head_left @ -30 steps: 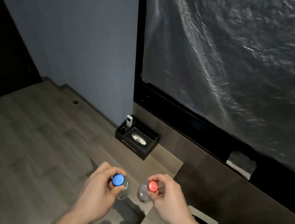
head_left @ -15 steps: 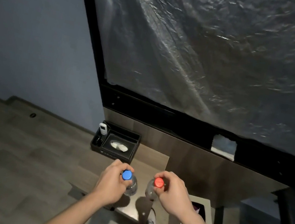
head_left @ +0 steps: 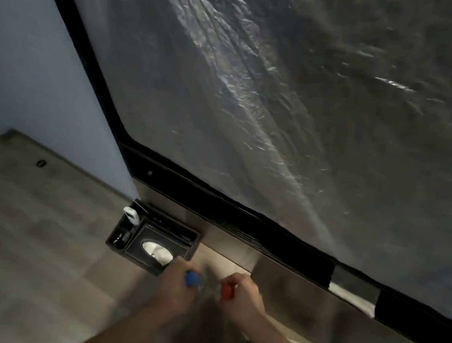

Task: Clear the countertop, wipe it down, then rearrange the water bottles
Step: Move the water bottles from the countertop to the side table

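Left hand (head_left: pixel 172 290) grasps the blue-capped bottle (head_left: pixel 193 279) at its neck, right hand (head_left: pixel 245 297) the red-capped bottle (head_left: pixel 227 290); both hang side by side over the surface (head_left: pixel 221 261), right of the tissue box (head_left: pixel 157 245), likely for placing together.

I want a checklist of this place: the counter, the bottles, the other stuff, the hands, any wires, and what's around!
Surface: wooden countertop, bare patch behind the hands.
Job's things: blue-capped bottle and red-capped bottle, side by side, blurred.
Clutter: black tissue box against the wall; white remote standing in its side slot.
Grippers: left hand grips the blue-capped bottle; right hand grips the red-capped one.
Cables: nothing seen.
Surroundings: plastic-covered screen, blue wall.
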### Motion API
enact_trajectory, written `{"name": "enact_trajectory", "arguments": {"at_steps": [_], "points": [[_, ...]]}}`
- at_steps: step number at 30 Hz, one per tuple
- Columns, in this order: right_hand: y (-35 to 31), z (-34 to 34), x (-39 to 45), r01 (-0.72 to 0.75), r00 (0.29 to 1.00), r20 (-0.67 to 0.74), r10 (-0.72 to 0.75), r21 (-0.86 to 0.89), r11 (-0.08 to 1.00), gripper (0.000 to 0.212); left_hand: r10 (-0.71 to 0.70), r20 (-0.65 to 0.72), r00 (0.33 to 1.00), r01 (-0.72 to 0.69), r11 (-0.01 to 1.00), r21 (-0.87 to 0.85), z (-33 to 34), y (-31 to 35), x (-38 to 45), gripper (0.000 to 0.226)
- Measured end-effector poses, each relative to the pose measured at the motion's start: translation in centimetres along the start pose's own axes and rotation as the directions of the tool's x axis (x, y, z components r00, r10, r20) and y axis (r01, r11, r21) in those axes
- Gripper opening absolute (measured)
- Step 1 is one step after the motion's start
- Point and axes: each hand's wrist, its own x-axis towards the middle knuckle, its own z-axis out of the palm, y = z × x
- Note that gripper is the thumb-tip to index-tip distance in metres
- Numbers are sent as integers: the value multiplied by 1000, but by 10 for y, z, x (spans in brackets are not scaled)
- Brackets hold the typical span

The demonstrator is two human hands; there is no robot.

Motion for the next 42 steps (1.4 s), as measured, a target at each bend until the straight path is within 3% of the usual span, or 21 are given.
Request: {"name": "enact_trajectory", "arguments": {"at_steps": [4,8,12,15,16,18,21,22,24,26,35,38,42], "points": [[-7,6,52,29,998,48,-27,-45,999,21,-79,54,995,76,995,70,19,-12,48,24],[13,30,111,-35,997,60,39,-68,997,15,-103,66,993,100,994,43,32,-21,82,7],[-9,32,126,2,998,62,6,-118,993,21,-134,71,988,137,990,-40,39,-32,107,13],[-18,36,137,3,996,88,10,-145,989,12,-129,150,980,133,991,-21,41,-33,122,12],[-19,40,139,4,996,89,9,-141,990,11,-113,152,982,119,992,-35,42,-33,124,22],[-20,44,140,4,996,85,5,-107,994,17,-108,92,990,116,990,-77,47,-36,127,38],[-22,46,137,12,998,65,-9,-49,999,46,-122,147,982,137,986,-92,52,-47,129,16],[-22,46,135,13,999,52,-11,-34,999,51,-108,180,978,126,988,-89,49,-44,128,31],[-21,42,129,-5,999,35,5,-6,1000,42,-89,200,976,117,984,-133,42,-35,122,68],[-21,37,120,-5,999,34,4,29,1000,49,-80,244,967,116,984,-136,33,-26,110,82],[-11,-7,24,40,993,105,-49,87,995,72,17,275,961,-6,999,-37,-41,-13,14,60],[-4,-21,-21,49,988,146,-55,41,998,61,29,305,952,-24,1000,-19,-74,-7,-22,56],[-6,-36,-87,-37,998,47,34,72,997,64,179,382,907,-203,979,24,-109,-7,-54,55]]}}
